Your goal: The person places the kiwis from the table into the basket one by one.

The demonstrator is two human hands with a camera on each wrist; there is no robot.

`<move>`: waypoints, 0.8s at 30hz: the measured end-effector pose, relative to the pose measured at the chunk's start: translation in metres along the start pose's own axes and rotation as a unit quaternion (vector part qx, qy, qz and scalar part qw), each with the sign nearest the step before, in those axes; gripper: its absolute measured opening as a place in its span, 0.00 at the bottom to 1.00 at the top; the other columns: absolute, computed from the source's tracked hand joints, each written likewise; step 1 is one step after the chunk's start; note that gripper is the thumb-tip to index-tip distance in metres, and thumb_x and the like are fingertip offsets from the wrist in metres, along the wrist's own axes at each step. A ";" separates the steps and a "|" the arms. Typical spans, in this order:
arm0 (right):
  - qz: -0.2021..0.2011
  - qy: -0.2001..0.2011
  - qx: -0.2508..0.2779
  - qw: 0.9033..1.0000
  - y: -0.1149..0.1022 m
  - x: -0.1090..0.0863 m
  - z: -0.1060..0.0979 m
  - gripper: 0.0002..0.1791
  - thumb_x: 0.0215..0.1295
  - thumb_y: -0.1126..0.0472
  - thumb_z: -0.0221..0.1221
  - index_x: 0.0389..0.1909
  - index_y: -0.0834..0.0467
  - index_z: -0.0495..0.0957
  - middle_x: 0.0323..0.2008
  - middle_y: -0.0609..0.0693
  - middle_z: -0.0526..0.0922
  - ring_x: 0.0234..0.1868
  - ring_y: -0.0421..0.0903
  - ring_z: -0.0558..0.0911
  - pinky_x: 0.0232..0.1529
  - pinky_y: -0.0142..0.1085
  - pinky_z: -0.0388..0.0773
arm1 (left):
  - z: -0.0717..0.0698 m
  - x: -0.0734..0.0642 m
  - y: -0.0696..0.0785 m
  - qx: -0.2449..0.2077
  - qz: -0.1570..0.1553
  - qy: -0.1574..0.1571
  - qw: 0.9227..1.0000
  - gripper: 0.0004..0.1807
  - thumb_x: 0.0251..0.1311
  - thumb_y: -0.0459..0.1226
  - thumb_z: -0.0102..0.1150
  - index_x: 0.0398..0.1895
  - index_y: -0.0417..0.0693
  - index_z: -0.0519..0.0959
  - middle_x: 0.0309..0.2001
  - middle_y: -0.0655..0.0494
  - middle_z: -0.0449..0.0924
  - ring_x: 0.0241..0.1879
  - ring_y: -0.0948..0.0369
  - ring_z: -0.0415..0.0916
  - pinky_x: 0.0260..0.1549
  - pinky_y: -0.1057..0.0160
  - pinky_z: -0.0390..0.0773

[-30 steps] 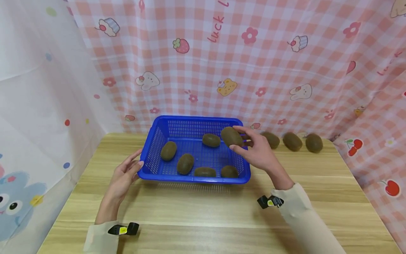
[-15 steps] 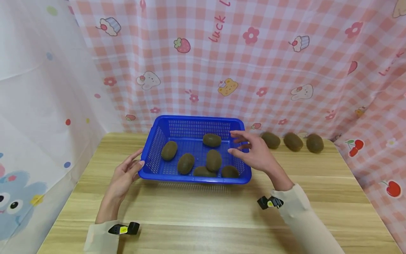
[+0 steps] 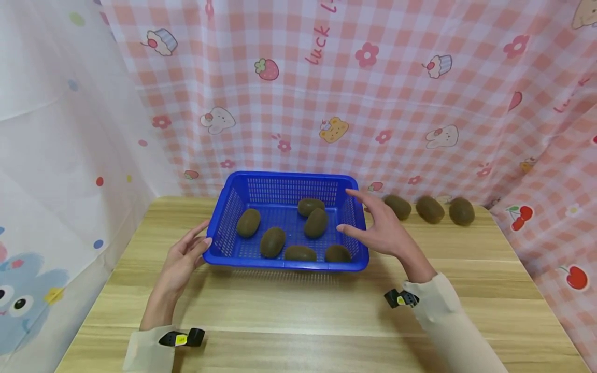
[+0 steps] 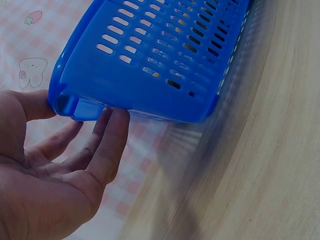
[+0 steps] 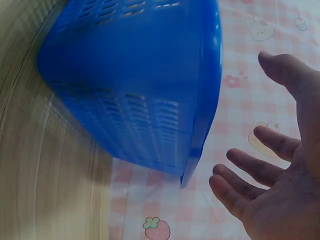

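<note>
A blue plastic basket (image 3: 285,264) with slotted walls stands on the table, several brown kiwis in it. One kiwi (image 3: 316,223) lies right up against another kiwi (image 3: 311,207) in the back right part. At the left end, my left hand (image 3: 182,261) pinches the basket's rim, thumb on the rim's edge and fingers beneath it, as the left wrist view shows. Over the right rim is my right hand (image 3: 382,228), its thumb and fingers spread apart and nothing between them. In the right wrist view that hand (image 5: 280,175) is apart from the basket's wall (image 5: 145,65).
Three more kiwis sit in a row along the table's back edge, right of the basket; the middle one (image 3: 430,209) is a little apart from its neighbours. A pink checked cloth (image 3: 298,103) hangs behind the wooden table (image 3: 289,321), and a white patterned cloth (image 3: 70,155) hangs at left.
My right hand has let go of a kiwi, which dropped into the basket and rolled back against another kiwi. That hand's fingers have spread, moving slightly right. My left hand stays on the rim.
</note>
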State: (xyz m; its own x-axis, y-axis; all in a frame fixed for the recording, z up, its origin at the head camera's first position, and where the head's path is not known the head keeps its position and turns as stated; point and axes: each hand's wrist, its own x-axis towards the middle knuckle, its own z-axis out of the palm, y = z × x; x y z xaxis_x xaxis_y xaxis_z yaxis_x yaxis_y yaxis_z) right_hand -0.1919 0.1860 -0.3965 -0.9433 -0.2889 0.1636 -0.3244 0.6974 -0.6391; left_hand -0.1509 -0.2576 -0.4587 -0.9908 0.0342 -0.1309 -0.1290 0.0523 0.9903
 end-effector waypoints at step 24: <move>0.031 0.060 -0.057 0.996 0.047 0.002 -0.011 0.59 0.56 0.35 0.71 0.82 0.33 0.45 0.84 0.56 0.43 0.81 0.69 0.47 0.72 0.76 0.40 | 0.000 0.000 0.000 -0.006 0.010 -0.002 1.000 0.33 0.75 0.45 0.56 0.80 0.51 0.61 0.52 0.68 0.81 0.51 0.71 0.81 0.49 0.71 0.83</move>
State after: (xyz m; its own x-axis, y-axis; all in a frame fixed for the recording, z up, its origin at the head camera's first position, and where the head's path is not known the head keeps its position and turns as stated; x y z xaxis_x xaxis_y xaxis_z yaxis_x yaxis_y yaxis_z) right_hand -0.2092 0.2251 -0.4181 -0.9611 -0.1667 0.2202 -0.2648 0.7832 -0.5626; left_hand -0.1507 -0.2573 -0.4591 -0.9931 0.0388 -0.1108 -0.1093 0.0402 0.9932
